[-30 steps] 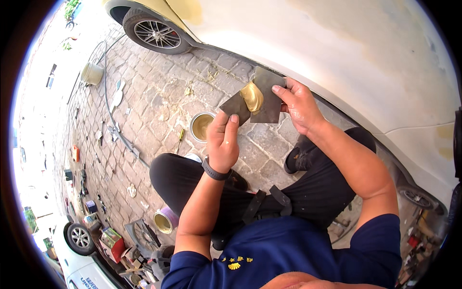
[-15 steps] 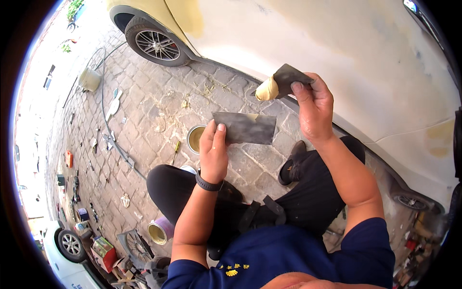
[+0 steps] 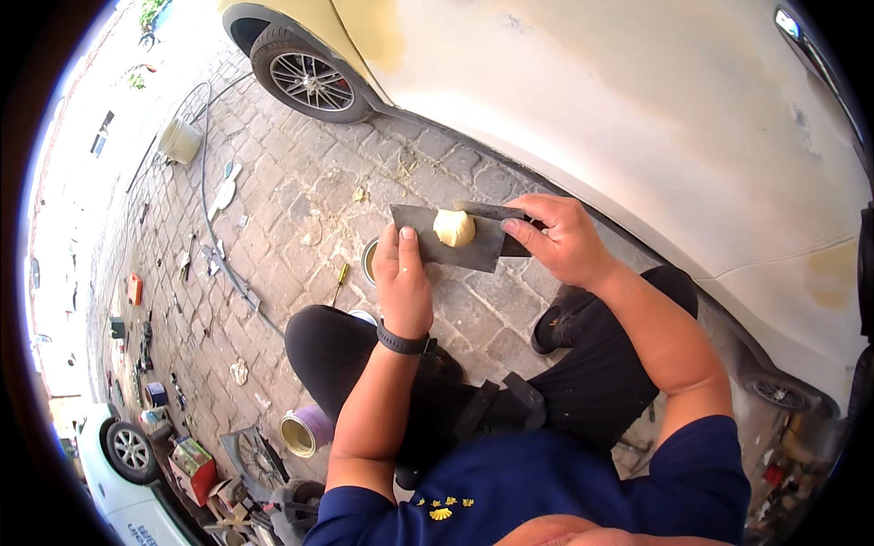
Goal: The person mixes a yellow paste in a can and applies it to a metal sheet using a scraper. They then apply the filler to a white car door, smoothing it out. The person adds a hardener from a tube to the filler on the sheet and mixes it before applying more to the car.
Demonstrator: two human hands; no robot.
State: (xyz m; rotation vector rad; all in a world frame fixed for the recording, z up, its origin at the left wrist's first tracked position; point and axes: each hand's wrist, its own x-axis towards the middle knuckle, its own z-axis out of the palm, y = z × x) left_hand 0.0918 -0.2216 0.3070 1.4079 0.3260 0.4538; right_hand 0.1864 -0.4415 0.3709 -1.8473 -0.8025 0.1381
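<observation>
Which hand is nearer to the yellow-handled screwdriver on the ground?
Left. The left hand, gripping a flat scraper, is just right of the screwdriver in the picture; the right hand, gripping another scraper, is much farther right, toward the car.

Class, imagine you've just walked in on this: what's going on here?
Beside a pale car, a person in a dark blue shirt is handling soft paste with two flat grey plates. The left hand holds the left plate, and a pale yellow lump appears to rest on it. The right hand grips the right plate, its end at the lump. An open tin stands on the paving, partly hidden.
</observation>
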